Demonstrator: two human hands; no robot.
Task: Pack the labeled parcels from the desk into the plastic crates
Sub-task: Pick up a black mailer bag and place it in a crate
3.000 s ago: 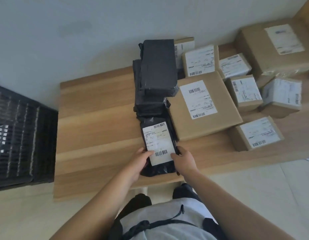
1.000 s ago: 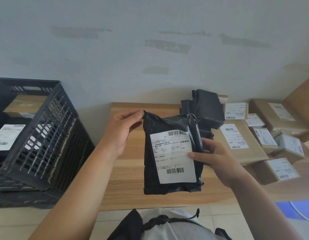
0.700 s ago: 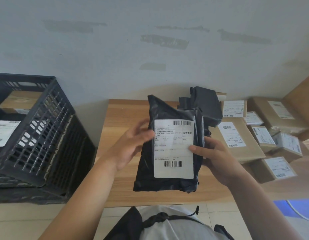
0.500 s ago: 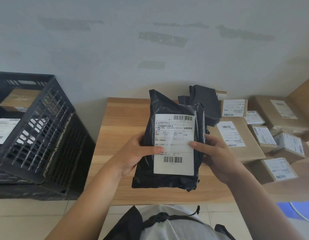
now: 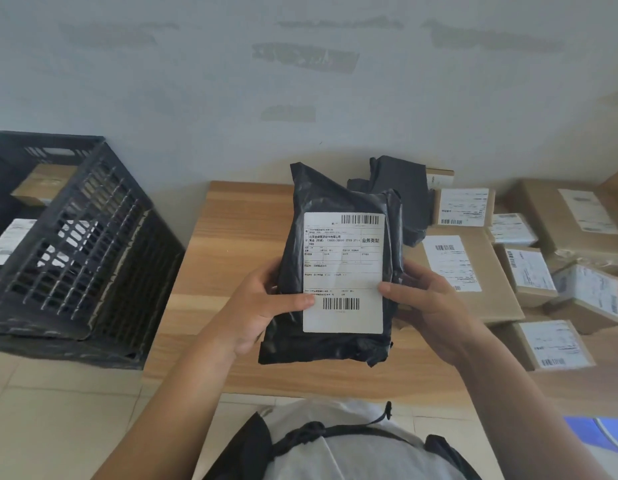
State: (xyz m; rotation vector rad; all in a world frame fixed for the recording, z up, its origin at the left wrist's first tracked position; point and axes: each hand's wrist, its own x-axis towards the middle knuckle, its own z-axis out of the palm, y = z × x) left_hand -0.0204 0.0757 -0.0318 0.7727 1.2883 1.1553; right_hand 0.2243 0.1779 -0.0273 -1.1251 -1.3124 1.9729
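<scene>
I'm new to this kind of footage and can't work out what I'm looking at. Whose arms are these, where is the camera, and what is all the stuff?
There is no machine here. A person wears a wide-angle camera on the head, so you look forward and down over their own arms. The left hand and the right hand hold a black plastic mailer upright above the wooden desk, thumbs on its white shipping label, which faces the camera. On the desk behind it lie more dark mailers and several cardboard boxes, each with a label. To the left stands a black plastic crate with labeled parcels already inside. The job is moving parcels from desk to crate.
</scene>
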